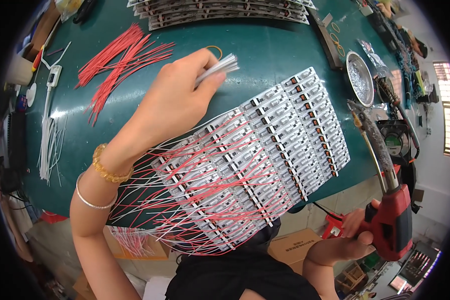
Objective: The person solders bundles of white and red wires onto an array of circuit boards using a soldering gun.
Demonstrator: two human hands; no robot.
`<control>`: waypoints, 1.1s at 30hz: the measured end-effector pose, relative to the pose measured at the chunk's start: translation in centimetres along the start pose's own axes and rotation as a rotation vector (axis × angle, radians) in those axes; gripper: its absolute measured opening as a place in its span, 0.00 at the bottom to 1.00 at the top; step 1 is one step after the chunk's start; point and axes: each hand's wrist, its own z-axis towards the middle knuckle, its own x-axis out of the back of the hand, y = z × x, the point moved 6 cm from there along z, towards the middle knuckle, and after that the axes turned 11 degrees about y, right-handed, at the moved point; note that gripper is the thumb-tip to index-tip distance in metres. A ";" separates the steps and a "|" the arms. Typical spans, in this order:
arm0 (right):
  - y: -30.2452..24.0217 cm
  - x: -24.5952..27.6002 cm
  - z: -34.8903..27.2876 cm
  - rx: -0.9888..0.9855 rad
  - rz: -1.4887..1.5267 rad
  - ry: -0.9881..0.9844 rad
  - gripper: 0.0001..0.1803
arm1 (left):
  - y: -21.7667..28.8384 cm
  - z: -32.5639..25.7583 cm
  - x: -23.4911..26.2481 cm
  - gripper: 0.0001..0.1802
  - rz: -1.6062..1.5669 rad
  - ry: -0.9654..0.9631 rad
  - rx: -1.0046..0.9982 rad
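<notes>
My left hand pinches a short bundle of white wires between thumb and fingers, above the green table. Below it lies a slanted panel of silvery circuit boards, set in rows with small dark and orange parts. Red wires and white wires fan out from its left part, their ends hanging over the near edge. My right hand grips a red and black soldering gun at the lower right, its long sooty barrel pointing up, apart from the panel.
Loose red wires lie at the back left, white wires further left. Several boards are stacked at the back. On the right are a metal bowl, rubber bands and a small fan. A cardboard box stands below.
</notes>
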 end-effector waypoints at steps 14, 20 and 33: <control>3.3 -5.9 -4.4 -0.339 0.021 0.146 0.51 | 0.5 -3.5 -2.4 0.11 0.155 0.082 0.000; 4.5 -6.9 -4.5 -0.407 0.035 0.069 0.50 | 0.6 -3.4 -2.7 0.10 0.126 0.086 -0.008; 5.4 -6.2 -5.3 -0.319 -0.006 0.011 0.45 | 0.9 -3.6 -2.7 0.07 0.113 0.136 -0.103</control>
